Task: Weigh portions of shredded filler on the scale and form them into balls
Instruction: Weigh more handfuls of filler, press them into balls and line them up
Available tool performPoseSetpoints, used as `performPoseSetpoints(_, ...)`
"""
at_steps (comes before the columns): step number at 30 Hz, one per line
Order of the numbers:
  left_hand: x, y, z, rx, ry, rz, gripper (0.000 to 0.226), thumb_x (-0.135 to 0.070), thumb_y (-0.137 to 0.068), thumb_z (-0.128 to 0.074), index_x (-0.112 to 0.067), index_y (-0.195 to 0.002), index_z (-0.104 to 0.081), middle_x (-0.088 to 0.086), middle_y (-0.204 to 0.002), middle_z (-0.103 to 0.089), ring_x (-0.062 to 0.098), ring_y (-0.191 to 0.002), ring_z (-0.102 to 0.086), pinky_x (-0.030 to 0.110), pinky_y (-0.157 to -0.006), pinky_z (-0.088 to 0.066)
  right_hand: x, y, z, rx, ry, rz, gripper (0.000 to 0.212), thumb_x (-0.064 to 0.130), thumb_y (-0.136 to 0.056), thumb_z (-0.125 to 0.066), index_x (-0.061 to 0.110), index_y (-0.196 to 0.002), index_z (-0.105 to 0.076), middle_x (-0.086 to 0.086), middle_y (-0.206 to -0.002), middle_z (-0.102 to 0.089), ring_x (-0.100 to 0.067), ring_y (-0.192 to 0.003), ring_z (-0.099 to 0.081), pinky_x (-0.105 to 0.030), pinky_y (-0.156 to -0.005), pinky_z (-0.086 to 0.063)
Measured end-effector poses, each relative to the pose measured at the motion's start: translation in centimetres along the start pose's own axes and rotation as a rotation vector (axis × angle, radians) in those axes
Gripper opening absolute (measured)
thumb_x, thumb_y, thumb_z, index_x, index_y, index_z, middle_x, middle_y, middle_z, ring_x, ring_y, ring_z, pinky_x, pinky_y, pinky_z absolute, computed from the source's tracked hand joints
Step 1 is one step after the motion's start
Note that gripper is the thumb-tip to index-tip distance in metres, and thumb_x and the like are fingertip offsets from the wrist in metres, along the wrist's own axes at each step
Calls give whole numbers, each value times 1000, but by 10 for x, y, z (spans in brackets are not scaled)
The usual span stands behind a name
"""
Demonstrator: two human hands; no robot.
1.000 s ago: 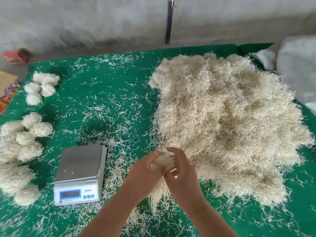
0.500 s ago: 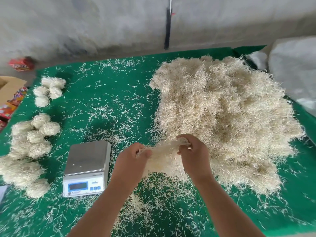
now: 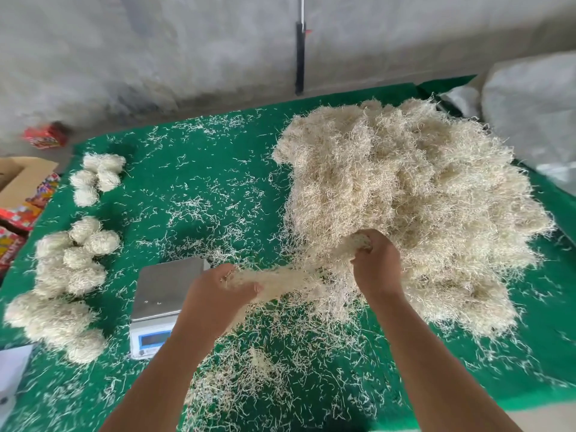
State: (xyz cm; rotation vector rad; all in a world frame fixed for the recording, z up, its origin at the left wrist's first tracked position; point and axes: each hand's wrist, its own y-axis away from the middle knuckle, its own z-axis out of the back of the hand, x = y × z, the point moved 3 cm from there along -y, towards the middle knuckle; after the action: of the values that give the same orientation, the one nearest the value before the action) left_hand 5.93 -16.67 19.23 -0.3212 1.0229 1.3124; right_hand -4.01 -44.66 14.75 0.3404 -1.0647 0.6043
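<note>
A big pale heap of shredded filler (image 3: 405, 194) covers the right half of the green table (image 3: 199, 169). A stretched strand of filler (image 3: 293, 277) spans between my two hands at the heap's near-left edge. My left hand (image 3: 218, 297) grips its left end, just right of the scale. My right hand (image 3: 378, 269) grips the other end against the heap. The small digital scale (image 3: 165, 285) has a bare steel plate; my left forearm hides part of its display. Several finished filler balls (image 3: 71, 263) lie in clusters at the left.
Loose shreds litter the green cloth, thickest near the front middle (image 3: 258, 369). A cardboard box (image 3: 18, 179) with colourful packets stands off the left edge. A white sack (image 3: 536, 113) sits at the back right. A grey wall runs behind the table.
My hands, pressed together on a tuft one second ago, have moved apart, drawing the filler out into a long strand. The left hand went toward the scale.
</note>
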Motion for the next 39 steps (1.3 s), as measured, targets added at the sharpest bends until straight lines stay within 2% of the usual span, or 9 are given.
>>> performPoseSetpoints(4, 9, -6, 22, -137, 189, 92, 57, -15, -77, -87, -27, -128, -66, 11, -94, -77, 36, -73, -73, 42, -65, -62, -16, -21, 7, 130, 122, -190, 60, -17, -88, -44, 15, -135, -61, -17, -129, -63, -19, -78, -62, -22, -46, -47)
performPoseSetpoints(9, 8, -6, 27, -59, 335, 82, 60, -7, -76, -85, -27, -130, -67, 14, -118, -74, 36, -93, -77, 60, -84, -61, 38, 21, -22, 630, 255, 205, 121, 2, -81, -72, 63, -158, -3, 29, -168, 11, -27, -158, -5, -43, -92, -61)
performPoseSetpoints(12, 0, -1, 14, 101, 356, 40, 37, -5, -84, -80, -31, -109, -75, 7, -103, -80, 30, -85, -79, 62, -77, -63, 61, 70, -61, 747, 383, 446, 96, 39, -89, -78, 55, -160, -16, 11, -171, -15, -19, -157, -15, -54, -123, -11)
performPoseSetpoints(14, 2, 1, 11, 145, 330, 22, 30, -7, -85, -79, -30, -105, -78, 5, -99, -81, 35, -87, -78, 62, -83, -61, 63, 81, -77, 713, 500, 532, 54, 33, -94, -74, 30, -144, -54, -2, -143, -57, -19, -135, -50, -52, -126, -28)
performPoseSetpoints(20, 21, 2, 24, 54, 204, 43, 23, -1, -83, -75, -23, -87, -82, 2, -85, -79, 31, -73, -55, 74, -67, -52, 50, 65, -102, 643, 611, 592, 14, 5, -95, -64, 18, -93, -67, 6, -78, -70, -8, -68, -68, -22, -74, -54)
performPoseSetpoints(25, 16, 7, 33, 45, 106, 8, 29, 2, -84, -69, -26, -82, -78, -5, -73, -77, 7, -40, -40, 24, -39, -39, 9, 37, -125, 565, 647, 393, 20, 5, -98, -56, 24, -97, -63, 9, -65, -59, -1, -50, -58, -16, -40, -45)
performPoseSetpoints(32, 45, 14, 110, -237, 130, 64, 30, 3, -91, -60, -18, -77, -76, -4, -55, -63, 7, -43, -50, 20, -35, -39, -47, -10, -96, 535, 847, -180, 63, 33, -99, -69, 10, -149, -39, -13, -120, -66, -26, -100, -69, -47, -92, -58)
performPoseSetpoints(36, 34, 13, 108, -108, 436, 62, 30, -26, -102, -54, -3, -103, -73, 29, -97, -72, 54, -91, -70, 70, -80, -59, 38, 22, -130, 490, 571, -24, 90, 19, -93, -70, 25, -165, -17, -11, -166, -27, -34, -153, -30, -58, -122, -33)
performPoseSetpoints(39, 23, 14, 122, 9, 700, 112, 37, -42, -100, -61, -8, -109, -74, 19, -100, -78, 38, -93, -77, 54, -81, -64, 132, 87, -151, 549, 30, 200, 65, 60, -103, -48, 36, -161, -31, 16, -157, -45, -1, -142, -42, -33, -117, -38)
